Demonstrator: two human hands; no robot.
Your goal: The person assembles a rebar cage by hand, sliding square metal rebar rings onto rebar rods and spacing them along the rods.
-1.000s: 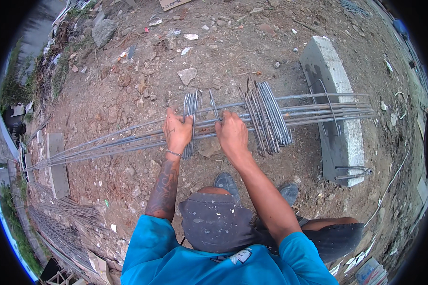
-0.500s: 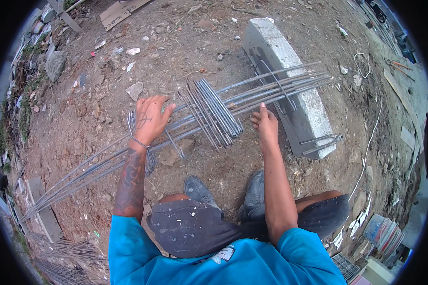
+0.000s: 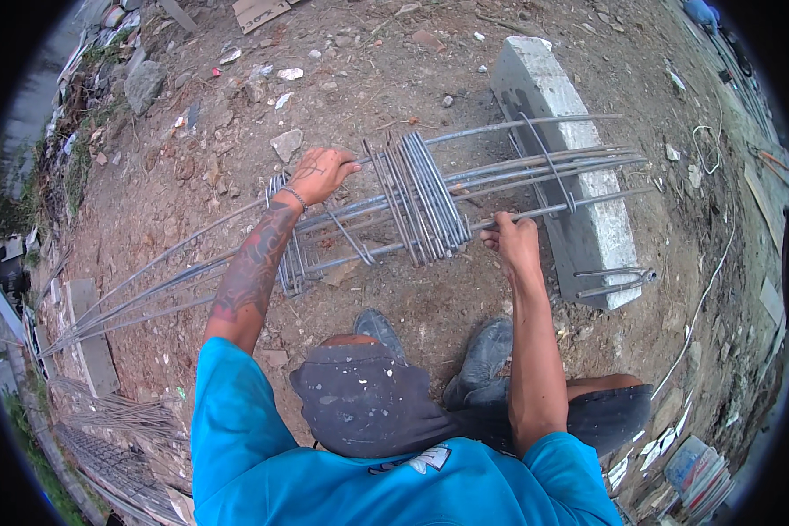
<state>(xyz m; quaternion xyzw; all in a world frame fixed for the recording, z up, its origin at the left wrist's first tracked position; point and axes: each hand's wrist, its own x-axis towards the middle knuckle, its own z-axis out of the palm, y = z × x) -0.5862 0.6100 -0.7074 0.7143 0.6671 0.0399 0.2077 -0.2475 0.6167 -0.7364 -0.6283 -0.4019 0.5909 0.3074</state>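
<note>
Where angular metal loops (image 3: 436,197) ring slender ridged rods (image 3: 587,161), both hands (image 3: 322,171) (image 3: 515,241) grip: left the farthest, right the nearest.

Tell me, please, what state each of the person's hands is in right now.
Left hand: closed, holding the far rebar.
Right hand: closed, holding the near rebar.

The left hand (image 3: 322,174) curls palm-down, ahead of the right hand (image 3: 515,243), whose partly hidden grip seems pinched.
</note>
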